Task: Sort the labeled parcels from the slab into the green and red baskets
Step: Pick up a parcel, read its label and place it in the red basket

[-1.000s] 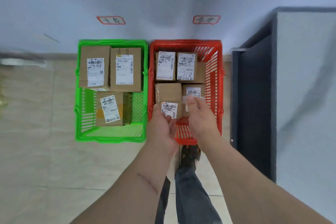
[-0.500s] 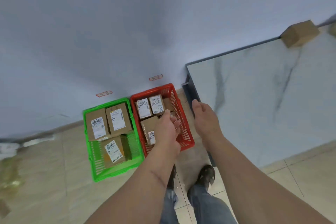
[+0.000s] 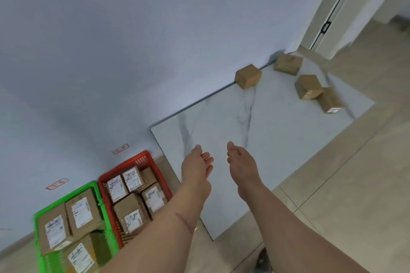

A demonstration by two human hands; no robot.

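Observation:
Both of my hands hover empty over the near part of the white marble slab (image 3: pixel 277 131), with my left hand (image 3: pixel 196 167) and my right hand (image 3: pixel 241 162) side by side, fingers relaxed. Several brown parcels lie at the slab's far end: one against the wall (image 3: pixel 248 76), one in the far corner (image 3: pixel 288 64), and two touching near the right edge (image 3: pixel 308 86) (image 3: pixel 331 100). At lower left stand the green basket (image 3: pixel 38 217) and the red basket (image 3: pixel 137 158), each holding labeled parcels.
A pale blue wall runs behind the slab and baskets, with two small red-framed tags (image 3: pixel 120 148) (image 3: pixel 57 183) above the baskets. Beige tiled floor (image 3: pixel 355 184) spreads to the right. A doorway (image 3: pixel 346 6) opens at top right. My shoe (image 3: pixel 263 261) shows at the bottom.
My hands left the red basket, where a parcel was set down, and swung right and up over the slab. The view turned right, bringing the slab's far parcels into sight.

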